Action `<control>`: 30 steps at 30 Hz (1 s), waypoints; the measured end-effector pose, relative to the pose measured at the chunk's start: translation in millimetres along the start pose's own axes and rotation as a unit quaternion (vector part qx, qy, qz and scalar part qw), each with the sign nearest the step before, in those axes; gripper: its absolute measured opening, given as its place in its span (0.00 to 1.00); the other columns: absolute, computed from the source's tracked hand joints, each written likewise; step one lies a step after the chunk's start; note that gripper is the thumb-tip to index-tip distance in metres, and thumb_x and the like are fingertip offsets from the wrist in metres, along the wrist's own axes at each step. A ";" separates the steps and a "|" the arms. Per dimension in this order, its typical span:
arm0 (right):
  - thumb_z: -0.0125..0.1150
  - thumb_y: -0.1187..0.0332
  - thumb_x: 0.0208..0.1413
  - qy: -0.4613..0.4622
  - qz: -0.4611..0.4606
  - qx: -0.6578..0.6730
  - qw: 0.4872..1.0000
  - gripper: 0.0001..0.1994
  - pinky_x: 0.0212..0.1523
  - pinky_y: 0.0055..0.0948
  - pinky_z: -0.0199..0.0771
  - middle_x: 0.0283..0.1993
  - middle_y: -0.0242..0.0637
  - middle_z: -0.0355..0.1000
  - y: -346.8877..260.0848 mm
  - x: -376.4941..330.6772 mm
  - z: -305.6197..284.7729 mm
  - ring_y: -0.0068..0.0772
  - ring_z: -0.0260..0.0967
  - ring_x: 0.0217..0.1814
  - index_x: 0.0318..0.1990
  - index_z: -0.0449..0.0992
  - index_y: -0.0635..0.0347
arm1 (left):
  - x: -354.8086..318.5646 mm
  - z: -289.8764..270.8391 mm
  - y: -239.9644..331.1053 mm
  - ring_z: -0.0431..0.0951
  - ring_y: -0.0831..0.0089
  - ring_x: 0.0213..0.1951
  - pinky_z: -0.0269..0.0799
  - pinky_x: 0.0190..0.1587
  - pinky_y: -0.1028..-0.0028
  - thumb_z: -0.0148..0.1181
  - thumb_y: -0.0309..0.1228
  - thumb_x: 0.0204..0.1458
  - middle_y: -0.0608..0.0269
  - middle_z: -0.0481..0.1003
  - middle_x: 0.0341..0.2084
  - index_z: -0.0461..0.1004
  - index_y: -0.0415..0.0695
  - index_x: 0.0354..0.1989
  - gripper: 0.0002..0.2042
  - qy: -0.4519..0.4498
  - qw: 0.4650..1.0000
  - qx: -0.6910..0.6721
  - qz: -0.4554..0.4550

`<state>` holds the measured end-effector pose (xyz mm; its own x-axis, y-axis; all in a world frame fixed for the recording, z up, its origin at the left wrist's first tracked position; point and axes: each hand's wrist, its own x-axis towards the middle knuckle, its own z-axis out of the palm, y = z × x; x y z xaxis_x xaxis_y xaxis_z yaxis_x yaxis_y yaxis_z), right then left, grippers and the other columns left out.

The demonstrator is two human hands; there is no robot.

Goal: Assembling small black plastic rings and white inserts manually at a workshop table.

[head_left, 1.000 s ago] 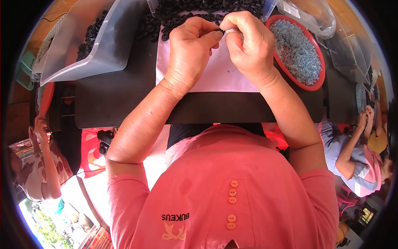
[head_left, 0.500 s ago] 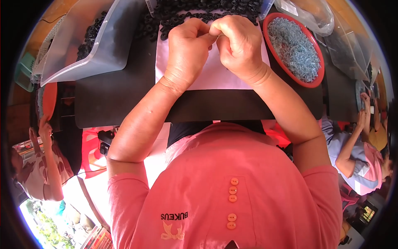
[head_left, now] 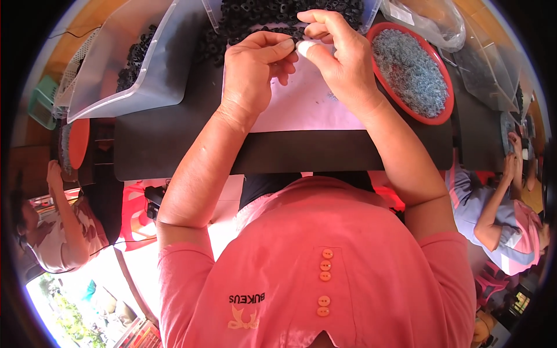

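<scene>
My left hand point(head_left: 250, 66) is closed in a pinch, its thumb and index finger on a small black part point(head_left: 294, 44) that is mostly hidden by the fingertips. My right hand point(head_left: 343, 58) is open beside it, index finger raised away from the thumb. The right thumb tip looks pale white and comes close to the black part; whether it touches I cannot tell. Both hands are above a pale pink sheet point(head_left: 290, 119) on the dark table. A few tiny bluish clear pieces point(head_left: 332, 96) lie on the sheet near my right wrist.
A clear bin point(head_left: 139, 98) of black parts stands at left, another bin point(head_left: 371, 14) of them at the far side. Loose black parts point(head_left: 212, 49) lie between. At right sits a red bowl point(head_left: 442, 116) of small bluish clear pieces. Co-workers point(head_left: 58, 232) sit at both sides.
My hands were pressed together at the fingertips; now they have come apart slightly. The right index finger has lifted off the thumb, and the black part shows at the left fingertips.
</scene>
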<state>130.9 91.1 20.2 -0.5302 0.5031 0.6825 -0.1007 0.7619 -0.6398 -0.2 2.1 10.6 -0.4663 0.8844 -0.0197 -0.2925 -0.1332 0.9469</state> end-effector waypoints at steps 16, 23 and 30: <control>0.70 0.72 0.36 0.047 -0.167 -0.161 0.971 0.16 0.35 0.37 0.69 0.30 0.35 0.68 19.0 -0.9 9.4 0.40 0.70 0.34 0.36 0.75 0.59 | 0.0 0.3 -1.4 0.77 0.71 0.24 0.69 0.27 0.77 0.60 0.26 0.55 0.57 0.78 0.25 0.78 0.32 0.33 0.07 -0.005 1.000 -0.016 0.015; 0.65 0.76 0.37 0.039 -0.185 -0.117 0.975 0.11 0.34 0.39 0.69 0.29 0.38 0.67 15.7 -7.1 19.3 0.43 0.69 0.32 0.32 0.72 0.60 | -8.8 -1.0 -0.2 0.78 0.69 0.23 0.69 0.25 0.77 0.60 0.25 0.54 0.56 0.77 0.22 0.76 0.32 0.30 0.07 -0.011 0.999 -0.023 0.026; 0.69 0.78 0.40 0.038 -0.110 -0.009 0.993 0.21 0.36 0.32 0.75 0.35 0.38 0.72 9.5 -5.7 16.5 0.37 0.74 0.37 0.45 0.74 0.61 | -11.8 16.1 13.0 0.74 0.76 0.21 0.67 0.23 0.79 0.60 0.22 0.52 0.59 0.77 0.21 0.77 0.33 0.30 0.04 0.057 0.992 0.009 0.111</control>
<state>119.1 88.7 4.4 -0.4315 0.3523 0.8305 -0.1910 0.8640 -0.4658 15.0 -2.9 28.3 -0.6100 0.7770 0.1554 -0.1568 -0.3106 0.9375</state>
